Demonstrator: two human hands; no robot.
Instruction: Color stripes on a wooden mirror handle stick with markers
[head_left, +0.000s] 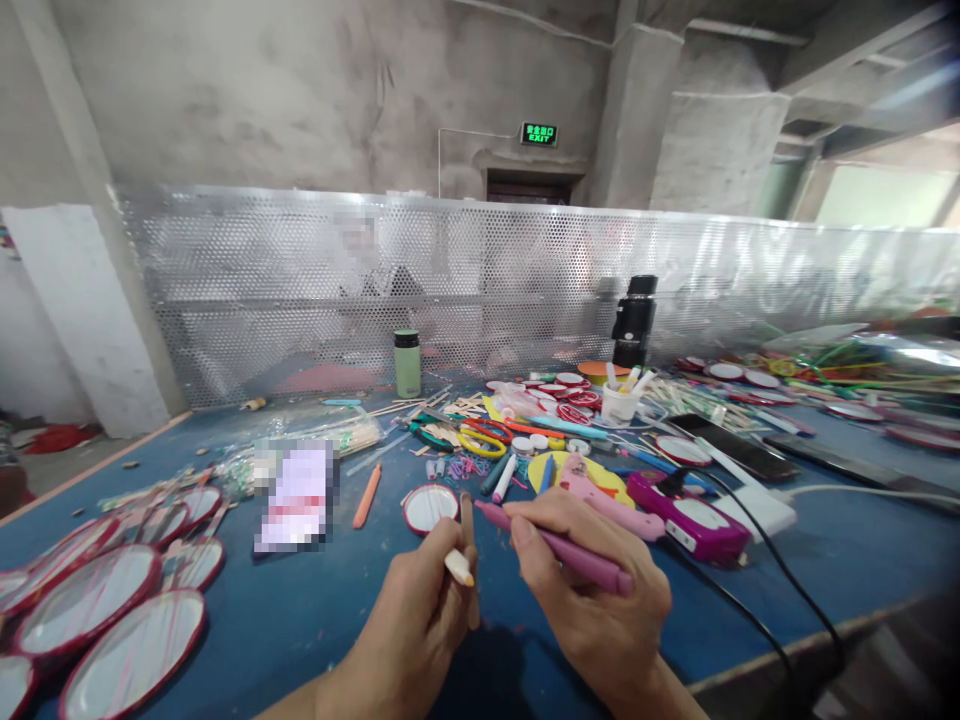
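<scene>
My left hand [424, 615] is closed round a flat wooden craft stick [467, 515] that stands up out of the grip. A white marker [457, 567] with an orange end also pokes out between its fingers. In my right hand [596, 590] is a pinkish-purple marker [589, 563], held like a pen, its tip pointing left close beside the stick; I cannot tell whether they touch. Just beyond my left hand lies a small round red-rimmed mirror [430, 509]. An orange marker [367, 496] rests farther left on the blue table [300, 620].
Several red-rimmed mirrors [135, 655] crowd the left, near a phone [296, 497]. Ahead lie scissors [484, 440], a pink glue gun [607, 503] and a purple device [694, 525] with black cables. A green bottle [407, 365] and black flask [634, 322] stand before a perforated metal screen [300, 290].
</scene>
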